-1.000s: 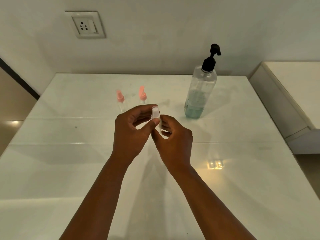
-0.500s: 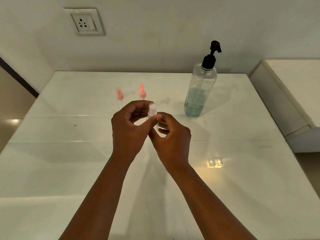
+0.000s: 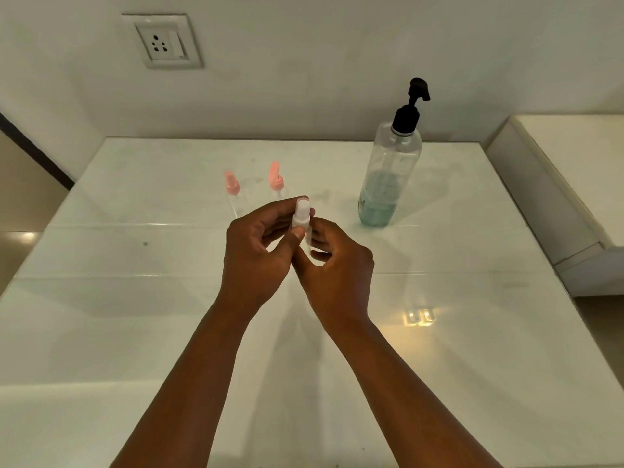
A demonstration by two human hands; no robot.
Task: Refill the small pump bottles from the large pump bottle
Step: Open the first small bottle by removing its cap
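I hold a small clear bottle with a white cap above the middle of the white table. My left hand pinches the white cap between thumb and fingers. My right hand grips the clear body below it. Two small clear bottles stand behind my hands, one with a pink pump on the left and one with a pink pump beside it. The large clear bottle with a black pump stands to the right, with a little blue-green liquid at its bottom.
A wall socket is on the wall behind the table. A lower white surface adjoins the table's right side. A light reflection shines on the tabletop right of my right forearm.
My hands and the small bottle have stayed in nearly the same place. My left fingers have shifted on the white cap, and more of the cap now shows above them.
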